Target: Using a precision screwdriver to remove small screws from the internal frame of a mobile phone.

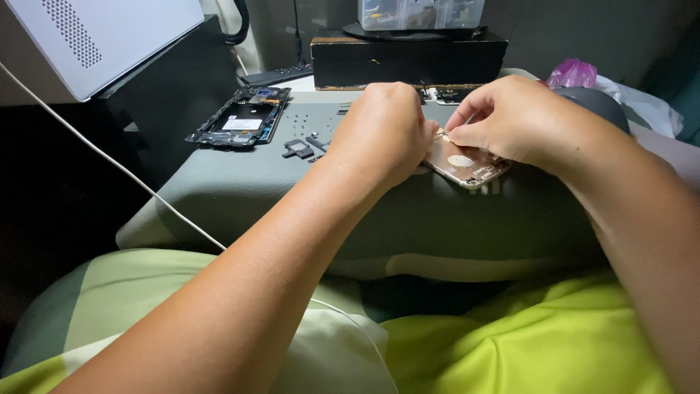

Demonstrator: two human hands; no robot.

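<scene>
1. A grey work mat (306,190) is covering the near part of the surface, and its front edge is curving down toward the person's lap, where green-and-yellow cloth (510,343) is lying.
2. The rose-gold phone housing (467,166) is lying near the middle of the mat, tilted, with its lower corner pointing at the near edge; bare mat is showing on its near side and to the left.
3. A black phone frame (242,117) is sitting at the mat's far left corner, well apart from the housing, with small dark parts (299,149) lying between them.
4. A black box (408,60) is closing off the far side, a clear parts case (421,13) is standing on it, and a white cable (109,164) is crossing the dark gap at left.
5. The left hand (383,131) is curling over the housing's left end, fingers bent and close together, pressing it down; the fingertips are hidden.
6. The right hand (514,117) is resting over the housing's upper edge, thumb and forefinger pinching together at that edge; whether anything small is between them, I cannot tell.
7. A pink bag (573,73) is lying behind the right wrist.
</scene>
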